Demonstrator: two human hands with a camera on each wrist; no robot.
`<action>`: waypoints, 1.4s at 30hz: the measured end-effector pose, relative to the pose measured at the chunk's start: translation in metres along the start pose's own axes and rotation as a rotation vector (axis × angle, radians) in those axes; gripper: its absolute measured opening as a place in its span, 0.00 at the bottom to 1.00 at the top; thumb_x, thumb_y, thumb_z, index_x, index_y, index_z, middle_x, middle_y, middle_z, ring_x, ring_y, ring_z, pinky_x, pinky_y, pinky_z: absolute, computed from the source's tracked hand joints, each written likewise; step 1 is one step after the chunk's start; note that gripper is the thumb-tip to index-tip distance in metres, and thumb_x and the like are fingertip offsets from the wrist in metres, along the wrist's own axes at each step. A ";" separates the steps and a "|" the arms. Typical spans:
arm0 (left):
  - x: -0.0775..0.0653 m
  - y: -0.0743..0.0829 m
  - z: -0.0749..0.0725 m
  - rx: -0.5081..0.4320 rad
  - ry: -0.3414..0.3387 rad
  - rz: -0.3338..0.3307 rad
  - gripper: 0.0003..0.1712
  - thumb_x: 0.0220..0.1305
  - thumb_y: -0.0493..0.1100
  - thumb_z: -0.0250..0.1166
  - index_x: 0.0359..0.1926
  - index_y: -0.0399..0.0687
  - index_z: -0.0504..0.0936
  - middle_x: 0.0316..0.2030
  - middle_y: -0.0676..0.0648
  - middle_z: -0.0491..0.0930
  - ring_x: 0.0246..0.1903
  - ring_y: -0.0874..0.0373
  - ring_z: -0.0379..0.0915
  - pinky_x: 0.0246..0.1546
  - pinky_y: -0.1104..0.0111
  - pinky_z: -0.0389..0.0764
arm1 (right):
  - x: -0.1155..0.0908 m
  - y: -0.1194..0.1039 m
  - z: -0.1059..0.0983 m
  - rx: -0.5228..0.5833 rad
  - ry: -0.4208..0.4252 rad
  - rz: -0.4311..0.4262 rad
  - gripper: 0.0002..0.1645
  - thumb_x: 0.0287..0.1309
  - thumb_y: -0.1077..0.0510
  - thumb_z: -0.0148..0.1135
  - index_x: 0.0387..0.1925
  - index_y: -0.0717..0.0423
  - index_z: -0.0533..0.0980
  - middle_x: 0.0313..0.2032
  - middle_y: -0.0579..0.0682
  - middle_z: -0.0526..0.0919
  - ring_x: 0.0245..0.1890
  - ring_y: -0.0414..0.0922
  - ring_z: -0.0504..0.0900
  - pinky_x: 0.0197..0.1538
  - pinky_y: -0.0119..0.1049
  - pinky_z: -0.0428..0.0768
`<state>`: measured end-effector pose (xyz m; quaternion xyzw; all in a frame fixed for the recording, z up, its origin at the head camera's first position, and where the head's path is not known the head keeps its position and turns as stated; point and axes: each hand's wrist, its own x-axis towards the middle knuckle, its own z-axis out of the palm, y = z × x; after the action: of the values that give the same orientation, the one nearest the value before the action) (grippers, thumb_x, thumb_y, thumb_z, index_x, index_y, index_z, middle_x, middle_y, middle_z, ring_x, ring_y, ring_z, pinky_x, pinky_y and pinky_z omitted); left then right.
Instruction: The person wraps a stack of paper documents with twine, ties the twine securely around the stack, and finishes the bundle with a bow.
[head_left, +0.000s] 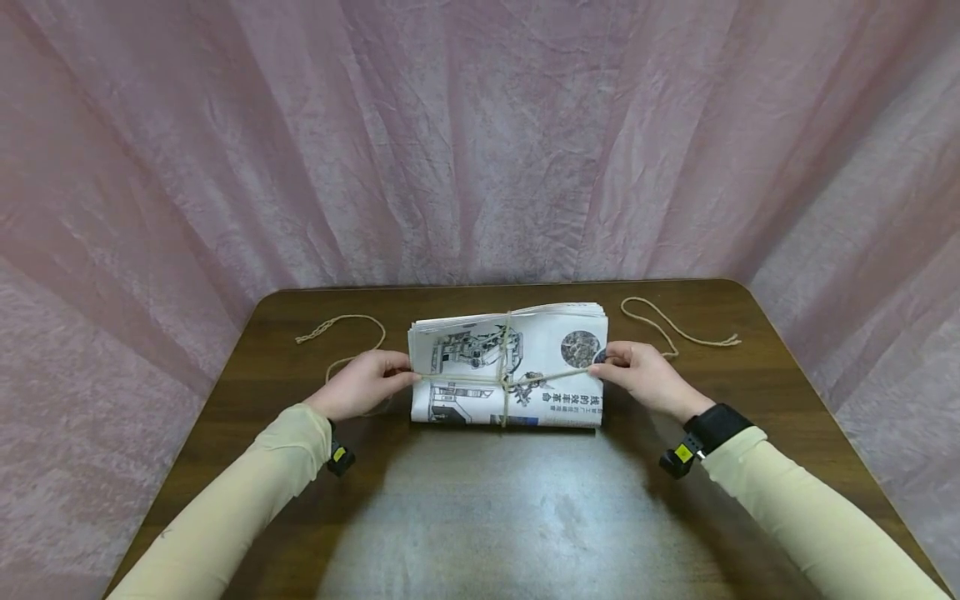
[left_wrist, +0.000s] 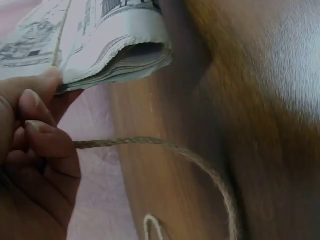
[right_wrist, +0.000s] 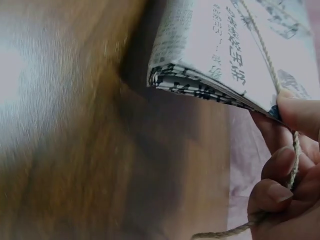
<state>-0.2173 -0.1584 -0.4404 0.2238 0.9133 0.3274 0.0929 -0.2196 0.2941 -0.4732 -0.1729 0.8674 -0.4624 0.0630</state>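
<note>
1. Done: twine (head_left: 543, 380) runs front to back over the folded newspapers (head_left: 472, 354), meeting sideways strands on top; any knot is too small to tell.
2. Left: both tails (head_left: 352, 317) lie loose. Left hand (head_left: 367, 383) and right hand (head_left: 645, 375) pinch twine at opposite edges.
3. Newspapers lie toward the glossy wood-grain table's (head_left: 480, 508) far side, pink curtain (head_left: 480, 167) behind.

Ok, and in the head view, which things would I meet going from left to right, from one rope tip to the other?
Rope's left tip → left hand → newspapers → right hand → rope's right tip.
</note>
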 end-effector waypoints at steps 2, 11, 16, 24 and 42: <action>0.002 0.001 -0.001 0.037 0.029 0.049 0.10 0.72 0.43 0.66 0.51 0.49 0.88 0.44 0.54 0.87 0.36 0.60 0.77 0.38 0.63 0.78 | 0.000 0.000 -0.002 -0.046 0.027 -0.025 0.20 0.67 0.49 0.69 0.25 0.51 0.70 0.20 0.41 0.60 0.21 0.39 0.60 0.26 0.34 0.59; 0.002 0.000 -0.002 0.177 0.165 0.239 0.08 0.67 0.33 0.68 0.43 0.49 0.89 0.40 0.54 0.87 0.39 0.61 0.79 0.41 0.62 0.80 | -0.001 0.001 -0.005 -0.239 0.188 -0.186 0.14 0.65 0.51 0.71 0.28 0.47 0.76 0.25 0.41 0.72 0.24 0.38 0.67 0.27 0.34 0.66; 0.002 0.000 -0.004 0.205 0.162 0.315 0.18 0.67 0.32 0.69 0.56 0.49 0.88 0.52 0.52 0.86 0.53 0.56 0.82 0.55 0.60 0.80 | 0.000 0.004 -0.006 -0.370 0.242 -0.394 0.11 0.57 0.62 0.76 0.40 0.50 0.82 0.34 0.44 0.80 0.31 0.40 0.73 0.32 0.36 0.71; 0.002 -0.008 -0.002 0.282 0.108 0.365 0.19 0.68 0.36 0.69 0.58 0.53 0.87 0.55 0.52 0.84 0.56 0.55 0.80 0.58 0.59 0.78 | -0.001 0.011 -0.003 -0.488 0.239 -0.555 0.25 0.42 0.75 0.77 0.41 0.51 0.84 0.31 0.43 0.78 0.31 0.39 0.74 0.32 0.37 0.75; -0.002 -0.022 0.014 0.489 0.043 0.440 0.19 0.64 0.37 0.72 0.56 0.52 0.88 0.55 0.49 0.85 0.55 0.54 0.81 0.56 0.59 0.80 | -0.008 0.019 0.008 -0.865 0.094 -0.875 0.24 0.57 0.66 0.60 0.56 0.52 0.80 0.45 0.44 0.85 0.39 0.42 0.81 0.33 0.38 0.80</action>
<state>-0.2187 -0.1667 -0.4650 0.4246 0.8963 0.1154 -0.0560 -0.2145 0.3004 -0.4940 -0.5022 0.8267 -0.0587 -0.2467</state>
